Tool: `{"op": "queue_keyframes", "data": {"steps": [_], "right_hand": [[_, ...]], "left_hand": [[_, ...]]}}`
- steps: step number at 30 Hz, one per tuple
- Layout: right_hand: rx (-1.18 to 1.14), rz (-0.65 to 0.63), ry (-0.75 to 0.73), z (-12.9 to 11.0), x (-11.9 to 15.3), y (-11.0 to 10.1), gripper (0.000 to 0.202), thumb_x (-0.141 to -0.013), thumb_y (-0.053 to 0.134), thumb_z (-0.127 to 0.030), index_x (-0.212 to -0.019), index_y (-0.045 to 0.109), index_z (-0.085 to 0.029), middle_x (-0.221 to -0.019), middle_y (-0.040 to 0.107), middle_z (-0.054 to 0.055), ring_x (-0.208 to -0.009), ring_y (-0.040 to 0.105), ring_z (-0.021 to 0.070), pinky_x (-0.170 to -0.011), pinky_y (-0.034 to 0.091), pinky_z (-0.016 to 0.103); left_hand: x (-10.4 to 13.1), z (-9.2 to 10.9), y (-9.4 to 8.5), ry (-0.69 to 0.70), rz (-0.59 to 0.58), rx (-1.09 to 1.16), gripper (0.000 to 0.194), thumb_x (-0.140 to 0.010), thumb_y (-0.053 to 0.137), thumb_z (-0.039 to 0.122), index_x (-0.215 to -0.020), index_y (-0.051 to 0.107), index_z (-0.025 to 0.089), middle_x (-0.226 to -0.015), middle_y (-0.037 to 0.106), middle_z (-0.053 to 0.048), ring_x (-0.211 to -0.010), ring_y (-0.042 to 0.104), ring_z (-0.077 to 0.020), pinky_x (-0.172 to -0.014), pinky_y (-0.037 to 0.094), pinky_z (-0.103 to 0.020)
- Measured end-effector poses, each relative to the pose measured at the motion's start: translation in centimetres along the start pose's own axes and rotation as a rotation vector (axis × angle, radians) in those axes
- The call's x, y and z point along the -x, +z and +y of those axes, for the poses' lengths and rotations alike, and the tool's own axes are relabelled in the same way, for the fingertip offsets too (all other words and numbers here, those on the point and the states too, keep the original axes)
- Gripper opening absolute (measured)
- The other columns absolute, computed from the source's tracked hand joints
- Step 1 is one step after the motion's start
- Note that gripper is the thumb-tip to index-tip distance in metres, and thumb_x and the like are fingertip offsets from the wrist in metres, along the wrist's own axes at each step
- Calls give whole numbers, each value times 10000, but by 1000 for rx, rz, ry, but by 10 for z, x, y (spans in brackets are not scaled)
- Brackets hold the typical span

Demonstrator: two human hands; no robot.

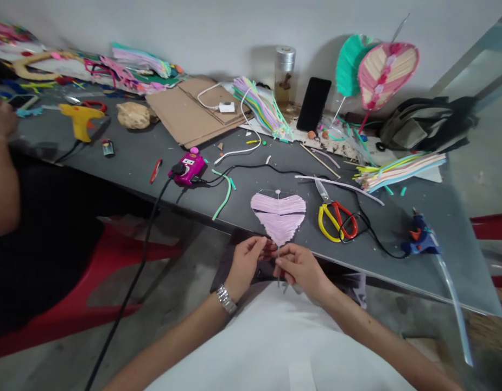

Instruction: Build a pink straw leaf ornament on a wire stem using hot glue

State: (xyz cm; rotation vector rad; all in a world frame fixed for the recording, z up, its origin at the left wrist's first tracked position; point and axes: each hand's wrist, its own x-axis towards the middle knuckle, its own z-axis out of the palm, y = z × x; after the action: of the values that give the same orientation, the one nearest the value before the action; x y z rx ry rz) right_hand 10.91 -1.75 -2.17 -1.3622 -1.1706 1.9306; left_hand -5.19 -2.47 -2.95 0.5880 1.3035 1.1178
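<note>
Lilac leaf (278, 217): pointing its tip toward the wearer, over the near edge of the grey surface (242, 203). Showing two ribbed lilac sections with a dark gap between them, plus a thin wire outline and a small lilac ball at the top. Pinching the wire stem (279, 252), just below the lilac leaf, between thumb and fingers of the right hand (297, 266), nearly closed. Curling the left hand (251, 259) partly closed at the leaf tip, with fingertips reaching the stem; cannot tell how firmly it is being gripped. Wearing a metal watch (226, 298) on the left wrist.

Lying right of the lilac leaf: scissors (334, 220) with one yellow and one red handle, a black cable crossing them. Resting farther right: a blue glue gun (425, 237) with a clear stick extending from its rear. Lying left of the lilac leaf: a curved mint strip (225, 198) and, farther left, a magenta power adapter (190, 167). Standing beyond the lilac leaf: a lidded jar (284, 76), with a black phone (313, 104) leaning to its right. Spreading left of the jar: a pastel strip bundle (261, 108) and cardboard (173, 111). Rising beyond and right of the lilac leaf: a green leaf (349, 68) and a pink-and-cream leaf (388, 76).
</note>
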Motion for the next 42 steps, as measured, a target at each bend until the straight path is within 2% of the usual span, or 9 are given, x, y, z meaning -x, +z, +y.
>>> {"op": "queue_keyframes", "data": {"steps": [3,7,13,19,22,26,30,34,42], "right_hand": [[-73,-26,-71,2,3,5,277,-739,712,-415,-870,595,-200,-557,653,-42,-370,390,63,-402,281,204],[-23,-27,-190,9,18,5,222,-774,731,-361,-894,652,-192,-601,651,-34,-467,473,79,-475,343,213],[3,26,-308,25,30,-4,186,-790,760,-353,-873,693,-201,-655,662,-19,-616,596,129,-649,458,272],[83,55,-343,33,39,-9,189,-800,741,-375,-862,727,-197,-693,670,-6,-646,603,144,-657,472,285],[75,95,-370,28,44,-10,233,-786,780,-410,-845,719,-194,-733,682,4,-671,600,146,-655,476,279],[-104,342,-450,8,48,-17,377,-789,793,-542,-897,682,-197,-724,661,-5,-631,563,127,-588,449,249],[-212,513,-491,-15,52,-24,423,-786,787,-603,-787,642,-206,-620,584,-32,-548,486,102,-523,419,233],[-268,540,-511,-28,54,-25,425,-740,825,-594,-720,633,-215,-568,524,-48,-516,437,98,-487,412,233],[-356,540,-545,-26,52,-21,329,-743,844,-497,-728,670,-218,-566,483,-60,-516,399,87,-480,383,216]], "left_hand": [[4,4,8,-15,-22,177,413,-714,854,516,-839,698,155,-773,742,-31,-667,680,-157,-673,543,-272],[7,19,18,82,-21,359,335,-767,819,474,-864,684,183,-822,740,-17,-704,668,-150,-663,528,-256],[20,36,39,176,-129,391,288,-764,832,415,-924,750,190,-982,780,-91,-925,723,-246,-796,572,-335],[29,34,51,152,-113,351,317,-658,909,399,-822,768,167,-837,786,-86,-907,749,-286,-831,582,-387],[31,35,53,185,-86,337,359,-630,923,408,-835,776,152,-832,792,-80,-872,756,-277,-823,581,-387],[37,36,56,194,-110,314,373,-643,921,401,-869,787,136,-867,805,-86,-866,761,-268,-833,580,-378],[41,34,58,181,-148,304,379,-647,923,391,-891,799,129,-896,811,-99,-866,761,-272,-843,583,-390],[39,34,59,191,-186,282,333,-680,906,379,-883,803,136,-929,812,-95,-873,754,-264,-858,574,-386],[38,34,53,274,-228,199,269,-754,855,365,-912,812,152,-924,807,-70,-871,734,-248,-849,552,-364]]}}
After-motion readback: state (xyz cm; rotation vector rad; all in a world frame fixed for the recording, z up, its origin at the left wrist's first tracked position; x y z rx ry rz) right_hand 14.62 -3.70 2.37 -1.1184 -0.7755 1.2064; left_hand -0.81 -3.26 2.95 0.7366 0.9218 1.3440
